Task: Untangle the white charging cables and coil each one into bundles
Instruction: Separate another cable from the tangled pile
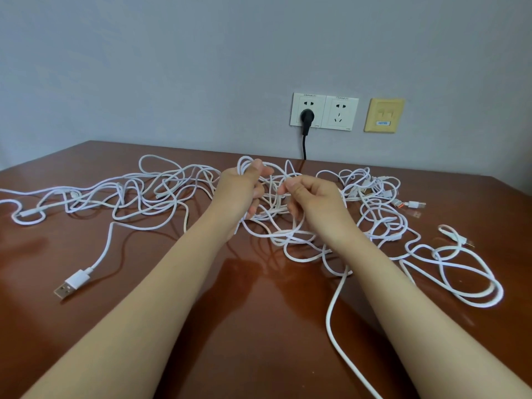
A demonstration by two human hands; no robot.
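While white cables are lying in big messy heap across brown table, left hand is curling round bunch of loops at heap's middle; right hand is pinching one strand just beside it, thumb and finger pressed together; hard pull is likely making knots tighter; loops may be slipping off left hand; loose plug near left side may be dragging and catching other strands.

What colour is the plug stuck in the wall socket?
The plug is black; the head view shows it best.
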